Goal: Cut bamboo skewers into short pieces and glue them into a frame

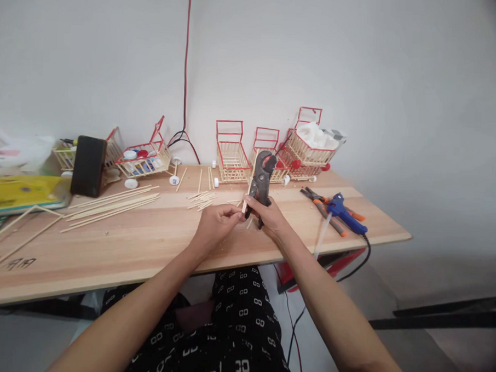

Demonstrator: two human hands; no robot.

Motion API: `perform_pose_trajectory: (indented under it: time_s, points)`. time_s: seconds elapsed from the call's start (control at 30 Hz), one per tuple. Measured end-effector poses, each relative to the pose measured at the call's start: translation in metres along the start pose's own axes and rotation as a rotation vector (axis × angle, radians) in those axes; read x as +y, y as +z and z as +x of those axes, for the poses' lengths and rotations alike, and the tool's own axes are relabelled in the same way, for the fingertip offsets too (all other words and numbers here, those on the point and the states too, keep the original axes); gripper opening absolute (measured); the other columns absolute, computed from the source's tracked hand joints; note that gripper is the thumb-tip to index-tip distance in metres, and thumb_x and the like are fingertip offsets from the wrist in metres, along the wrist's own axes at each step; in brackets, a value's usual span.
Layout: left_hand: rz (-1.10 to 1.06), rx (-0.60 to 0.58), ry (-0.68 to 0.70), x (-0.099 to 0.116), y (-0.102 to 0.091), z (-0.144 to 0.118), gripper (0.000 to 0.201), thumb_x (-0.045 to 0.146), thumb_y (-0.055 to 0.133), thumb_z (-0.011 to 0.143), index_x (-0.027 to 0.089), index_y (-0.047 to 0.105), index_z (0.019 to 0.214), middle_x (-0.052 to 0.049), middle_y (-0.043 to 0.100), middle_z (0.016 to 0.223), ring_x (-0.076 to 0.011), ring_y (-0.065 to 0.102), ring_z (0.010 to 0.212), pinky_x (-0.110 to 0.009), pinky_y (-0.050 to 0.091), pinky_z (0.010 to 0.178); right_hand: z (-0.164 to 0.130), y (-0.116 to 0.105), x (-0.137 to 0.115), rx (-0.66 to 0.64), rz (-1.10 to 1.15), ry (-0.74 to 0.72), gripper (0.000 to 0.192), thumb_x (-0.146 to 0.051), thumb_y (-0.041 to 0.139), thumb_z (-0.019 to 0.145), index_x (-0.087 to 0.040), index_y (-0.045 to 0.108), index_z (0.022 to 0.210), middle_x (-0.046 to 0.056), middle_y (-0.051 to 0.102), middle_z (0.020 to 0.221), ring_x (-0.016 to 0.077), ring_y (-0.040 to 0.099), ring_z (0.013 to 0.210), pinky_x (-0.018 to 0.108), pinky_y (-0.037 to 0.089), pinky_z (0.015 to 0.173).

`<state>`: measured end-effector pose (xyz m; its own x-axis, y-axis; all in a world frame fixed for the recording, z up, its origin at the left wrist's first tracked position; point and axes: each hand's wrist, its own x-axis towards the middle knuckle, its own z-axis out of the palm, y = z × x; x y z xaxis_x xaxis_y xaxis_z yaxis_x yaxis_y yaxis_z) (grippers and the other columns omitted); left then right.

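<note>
Cutter (261, 178), black, scissor-type: held upright in the right hand (269, 215), fingers wrapped round its handles, head pointing to 12 o'clock above the near middle of the table (146, 247).

Thin wooden stick (244, 203), short: pinched between thumb and fingertips of the left hand (215, 224), touching the cutter's handles; whether it sits in the blade cannot be told.

Cut stick lengths (201, 199): small loose heap just beyond the left hand, at 11 o'clock.

Long uncut sticks (111, 202): fanned bundle at 10 o'clock, well apart from the hands; a few more lie along the table's left edge.

Blue glue gun (345, 212) and orange-handled pliers (325, 206): side by side at 2 o'clock, cable dropping over the table edge.

Yellow box (17, 192) and dark rectangular block (88, 165): far left, at 9 to 10 o'clock.

Stick-built miniature carts with red trim (232, 155): a row against the wall from 10 to 1 o'clock; the right-most one (311, 145) is loaded with white pieces, another (144, 157) lies tilted with loose white wheels (174, 179) beside it.

Red and black cable (186, 68): runs up the wall at 12 o'clock.

Progress, as judged: several carts look assembled, a modest heap of cut lengths exists, and much long stock remains uncut.
</note>
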<state>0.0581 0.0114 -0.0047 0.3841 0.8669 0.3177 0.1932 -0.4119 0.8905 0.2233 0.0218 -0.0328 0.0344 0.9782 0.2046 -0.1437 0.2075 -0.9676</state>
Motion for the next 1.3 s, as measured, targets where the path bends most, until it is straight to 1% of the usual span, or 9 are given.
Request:
perform_pose_trajectory:
  time_s: [0.17, 0.33, 0.47, 0.6, 0.8, 0.93, 1.13, 1.2, 1.3]
  points:
    - [0.086, 0.01, 0.093, -0.002, 0.0, -0.001, 0.016, 0.017, 0.055, 0.077, 0.017, 0.069, 0.068, -0.002, 0.071, 0.071, -0.0161, 0.065, 0.072, -0.025, 0.046, 0.071, 0.0, 0.0, 0.0, -0.038, 0.004, -0.007, 0.031, -0.045, 0.07, 0.073, -0.017, 0.062, 0.063, 0.0, 0.06, 0.058, 0.0119, 0.054, 0.055, 0.025, 0.045, 0.058]
    - [0.318, 0.038, 0.296, -0.006, 0.0, -0.001, 0.016, 0.014, 0.054, 0.077, 0.017, 0.068, 0.07, -0.001, 0.071, 0.073, -0.0161, 0.062, 0.072, -0.027, 0.043, 0.072, -0.001, -0.001, -0.001, -0.08, -0.024, 0.025, 0.033, -0.047, 0.07, 0.073, -0.017, 0.061, 0.063, -0.001, 0.059, 0.059, 0.0119, 0.055, 0.056, 0.025, 0.046, 0.059]
    - [0.466, 0.082, 0.358, -0.012, 0.0, 0.001, 0.016, 0.015, 0.053, 0.079, 0.018, 0.069, 0.074, -0.002, 0.071, 0.076, -0.0176, 0.062, 0.073, -0.029, 0.042, 0.071, -0.002, 0.0, -0.001, -0.092, -0.031, 0.038, 0.032, -0.047, 0.07, 0.073, -0.017, 0.061, 0.064, -0.001, 0.058, 0.06, 0.0118, 0.053, 0.056, 0.024, 0.045, 0.056]
    - [0.457, 0.096, 0.321, -0.016, -0.003, 0.002, 0.018, 0.017, 0.052, 0.082, 0.019, 0.069, 0.075, -0.002, 0.072, 0.078, -0.0175, 0.063, 0.075, -0.028, 0.043, 0.073, -0.002, 0.0, 0.0, -0.103, -0.041, 0.042, 0.032, -0.047, 0.07, 0.073, -0.017, 0.062, 0.065, 0.0, 0.059, 0.06, 0.0124, 0.054, 0.056, 0.025, 0.045, 0.056]
    - [0.399, 0.0, 0.198, -0.016, -0.005, 0.001, 0.027, 0.023, 0.045, 0.09, 0.017, 0.067, 0.075, -0.003, 0.071, 0.076, -0.0167, 0.063, 0.073, -0.027, 0.044, 0.072, 0.001, -0.002, 0.0, -0.045, -0.033, 0.007, 0.034, -0.048, 0.068, 0.074, -0.016, 0.062, 0.063, 0.001, 0.059, 0.061, 0.0127, 0.055, 0.058, 0.027, 0.048, 0.062]
    - [0.365, 0.038, 0.229, -0.015, -0.004, 0.001, 0.01, 0.026, 0.06, 0.083, 0.018, 0.067, 0.085, -0.003, 0.071, 0.086, -0.0182, 0.063, 0.081, -0.028, 0.044, 0.075, 0.0, -0.001, -0.002, -0.031, -0.023, 0.014, 0.034, -0.048, 0.071, 0.072, -0.017, 0.061, 0.062, 0.0, 0.058, 0.058, 0.0118, 0.053, 0.055, 0.025, 0.046, 0.058]
    - [0.352, 0.064, 0.312, -0.017, -0.003, 0.002, 0.01, 0.023, 0.061, 0.083, 0.02, 0.07, 0.081, -0.003, 0.073, 0.085, -0.0193, 0.064, 0.082, -0.031, 0.044, 0.078, -0.001, 0.001, -0.003, -0.05, -0.022, 0.017, 0.033, -0.047, 0.072, 0.071, -0.017, 0.061, 0.063, 0.0, 0.058, 0.06, 0.0121, 0.053, 0.058, 0.025, 0.046, 0.06]
    - [0.277, 0.032, 0.263, -0.017, -0.004, 0.002, 0.01, 0.024, 0.062, 0.082, 0.02, 0.071, 0.082, -0.003, 0.074, 0.086, -0.0196, 0.065, 0.083, -0.031, 0.044, 0.08, -0.001, 0.0, -0.003, -0.055, -0.022, 0.006, 0.032, -0.047, 0.071, 0.071, -0.017, 0.061, 0.063, 0.0, 0.058, 0.061, 0.0125, 0.054, 0.059, 0.025, 0.046, 0.06]
    - [0.014, -0.055, 0.073, -0.015, -0.006, 0.004, 0.014, 0.029, 0.063, 0.08, 0.017, 0.069, 0.085, -0.006, 0.074, 0.089, -0.0202, 0.067, 0.083, -0.03, 0.048, 0.078, -0.002, 0.0, -0.002, -0.048, -0.051, -0.002, 0.033, -0.048, 0.069, 0.073, -0.018, 0.061, 0.064, 0.0, 0.059, 0.062, 0.0131, 0.054, 0.059, 0.026, 0.046, 0.06]
